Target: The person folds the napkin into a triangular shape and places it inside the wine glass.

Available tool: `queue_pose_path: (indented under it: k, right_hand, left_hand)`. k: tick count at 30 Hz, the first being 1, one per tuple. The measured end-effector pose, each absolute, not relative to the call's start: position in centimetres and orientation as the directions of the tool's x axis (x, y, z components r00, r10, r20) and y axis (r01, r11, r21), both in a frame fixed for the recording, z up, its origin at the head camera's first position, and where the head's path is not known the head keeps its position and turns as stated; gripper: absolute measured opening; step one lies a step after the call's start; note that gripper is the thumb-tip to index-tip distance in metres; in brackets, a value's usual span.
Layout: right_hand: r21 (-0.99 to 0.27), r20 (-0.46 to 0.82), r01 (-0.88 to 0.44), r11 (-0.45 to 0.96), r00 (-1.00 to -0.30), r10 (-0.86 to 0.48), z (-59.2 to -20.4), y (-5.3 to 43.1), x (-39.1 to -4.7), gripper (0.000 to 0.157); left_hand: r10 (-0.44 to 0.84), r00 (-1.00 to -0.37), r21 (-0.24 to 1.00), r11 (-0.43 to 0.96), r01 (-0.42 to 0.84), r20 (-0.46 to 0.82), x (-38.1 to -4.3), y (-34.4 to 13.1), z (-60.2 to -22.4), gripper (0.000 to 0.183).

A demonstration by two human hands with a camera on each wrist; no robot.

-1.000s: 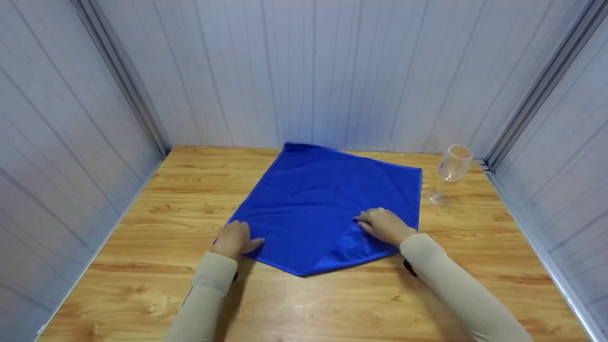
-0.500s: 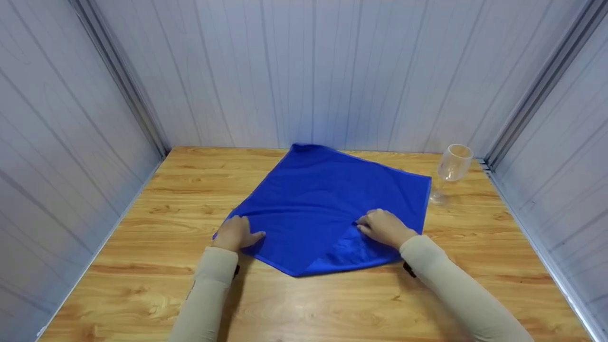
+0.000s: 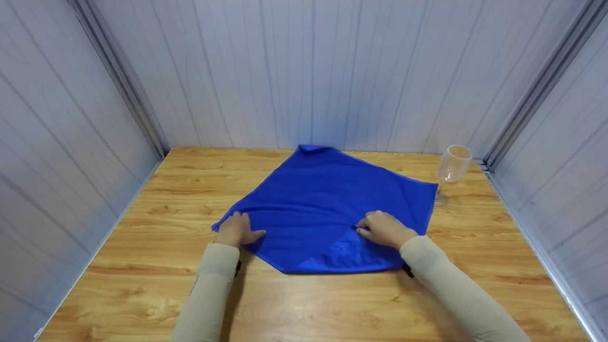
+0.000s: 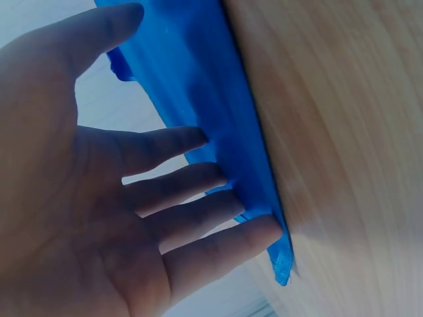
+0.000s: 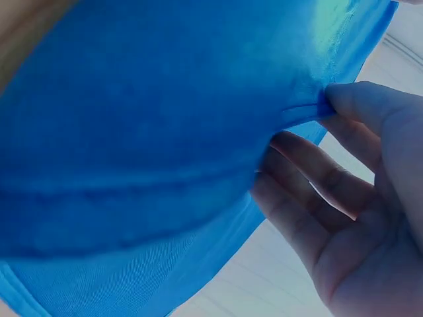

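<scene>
A blue cloth (image 3: 304,199) lies spread on the wooden table, its near right corner folded over toward the middle. With thumb and index finger my right hand (image 3: 384,229) pinches the tip of that folded corner; the right wrist view shows the cloth's hem (image 5: 297,115) caught between them. My left hand (image 3: 236,230) rests on the cloth near its left corner. In the left wrist view its fingers (image 4: 192,178) are spread and nearly straight, with the fingertips touching the cloth (image 4: 225,99). Shallow wrinkles run across the cloth between both hands.
A clear stemmed glass (image 3: 454,164) stands upright at the back right, and the cloth's right corner overlaps its base in the head view. Bare wooden table (image 3: 304,308) surrounds the cloth. White panel walls (image 3: 304,71) enclose the back and sides.
The cloth has turned clockwise: its far corner shifted right, its right corner came up to the glass, its near corner slid left. My left hand moved slightly forward; the right keeps its pinch.
</scene>
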State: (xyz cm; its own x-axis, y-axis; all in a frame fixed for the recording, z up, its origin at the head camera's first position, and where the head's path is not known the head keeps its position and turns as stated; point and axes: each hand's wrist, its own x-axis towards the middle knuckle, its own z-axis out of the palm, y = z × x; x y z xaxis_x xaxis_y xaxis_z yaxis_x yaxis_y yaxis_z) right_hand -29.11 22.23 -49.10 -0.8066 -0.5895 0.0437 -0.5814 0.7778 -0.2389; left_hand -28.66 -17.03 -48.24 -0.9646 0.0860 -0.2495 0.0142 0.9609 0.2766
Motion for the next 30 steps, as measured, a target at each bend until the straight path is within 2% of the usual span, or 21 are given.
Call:
queue_pose_path:
  k: [12, 30]
  right_hand:
    - [-0.235, 0.056, -0.65, 0.723, -0.751, -0.658, -48.5, 21.7, -28.6, 0.014]
    - [-0.302, -0.008, -0.639, 0.708, -0.741, -0.672, -48.0, 21.1, -27.9, 0.021]
  left_hand:
    - [0.101, -0.962, 0.287, 0.958, 0.025, -0.254, -28.9, -17.3, -48.4, 0.087]
    - [0.142, -0.952, 0.345, 0.938, 0.041, -0.271, -29.3, -18.2, -48.7, 0.086]
